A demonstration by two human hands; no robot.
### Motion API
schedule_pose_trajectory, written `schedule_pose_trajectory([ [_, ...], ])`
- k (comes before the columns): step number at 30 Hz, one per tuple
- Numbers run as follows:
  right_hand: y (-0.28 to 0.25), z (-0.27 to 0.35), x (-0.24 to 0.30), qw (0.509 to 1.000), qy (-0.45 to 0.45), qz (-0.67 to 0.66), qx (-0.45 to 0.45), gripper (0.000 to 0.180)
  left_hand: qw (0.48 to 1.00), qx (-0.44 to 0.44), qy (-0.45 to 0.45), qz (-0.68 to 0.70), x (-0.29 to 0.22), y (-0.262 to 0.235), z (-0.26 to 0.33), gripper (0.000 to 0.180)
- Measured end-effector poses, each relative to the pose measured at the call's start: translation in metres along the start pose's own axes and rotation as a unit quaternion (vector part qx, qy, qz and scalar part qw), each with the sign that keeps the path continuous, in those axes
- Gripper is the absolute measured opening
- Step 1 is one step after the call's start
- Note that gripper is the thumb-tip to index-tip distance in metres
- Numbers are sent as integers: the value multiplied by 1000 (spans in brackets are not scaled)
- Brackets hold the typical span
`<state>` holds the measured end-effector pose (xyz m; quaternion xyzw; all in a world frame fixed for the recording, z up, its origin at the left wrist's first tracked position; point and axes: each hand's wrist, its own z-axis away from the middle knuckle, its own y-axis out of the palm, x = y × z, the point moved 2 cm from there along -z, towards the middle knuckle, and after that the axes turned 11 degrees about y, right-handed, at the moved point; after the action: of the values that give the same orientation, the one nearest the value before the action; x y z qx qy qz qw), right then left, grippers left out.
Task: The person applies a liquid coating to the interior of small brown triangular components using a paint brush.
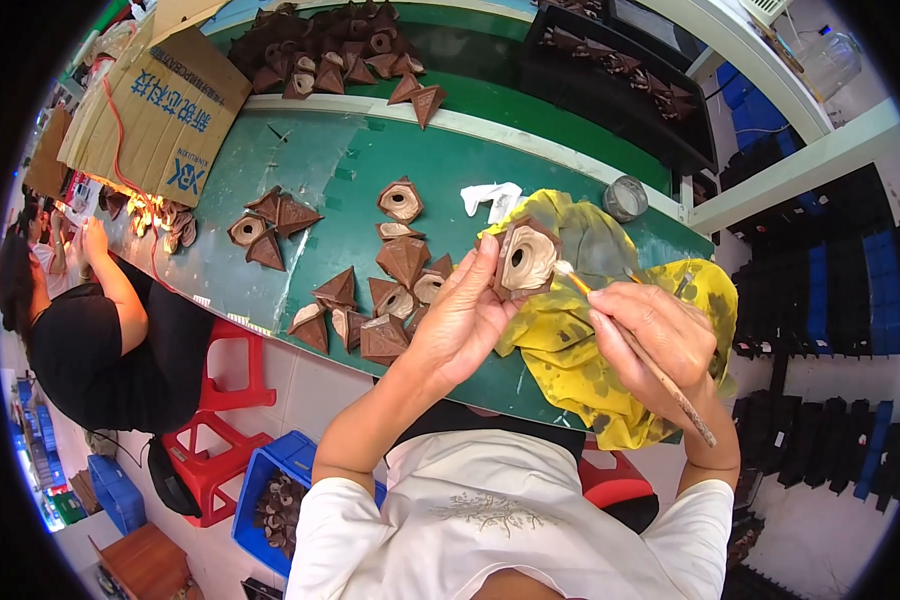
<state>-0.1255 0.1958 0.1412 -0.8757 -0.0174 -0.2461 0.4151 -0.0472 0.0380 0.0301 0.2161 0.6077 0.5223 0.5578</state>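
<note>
Brown, the holed clay piece (526, 258) is being gripped tilted by the left hand (462, 312) so the right hand (650, 335), pinching a brush (630, 340), is reaching its opening.

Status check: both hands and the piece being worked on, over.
Left hand grips brown pyramid-shaped piece, round opening facing up. Right hand holds thin brush, tip at the piece's rim. Yellow cloth beneath; nothing between brush and piece.
</note>
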Motion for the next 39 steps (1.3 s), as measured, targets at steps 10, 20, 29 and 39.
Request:
schedule_pose_trajectory([
  [10, 17, 6, 2, 999, 31, -24, 9, 22, 1000, -1, 14, -4, 3, -4, 0, 46],
  [20, 12, 0, -6, 1000, 21, -1, -3, 20, 999, 31, 3, 20, 2, -2, -1, 43],
  [29, 13, 9, 0, 996, 38, -70, 35, 21, 1000, 10, -1, -13, 8, -6, -6, 47],
  [39, 11, 1, -14, 998, 44, -29, -38, 20, 999, 22, -28, 19, 11, -2, -6, 48],
])
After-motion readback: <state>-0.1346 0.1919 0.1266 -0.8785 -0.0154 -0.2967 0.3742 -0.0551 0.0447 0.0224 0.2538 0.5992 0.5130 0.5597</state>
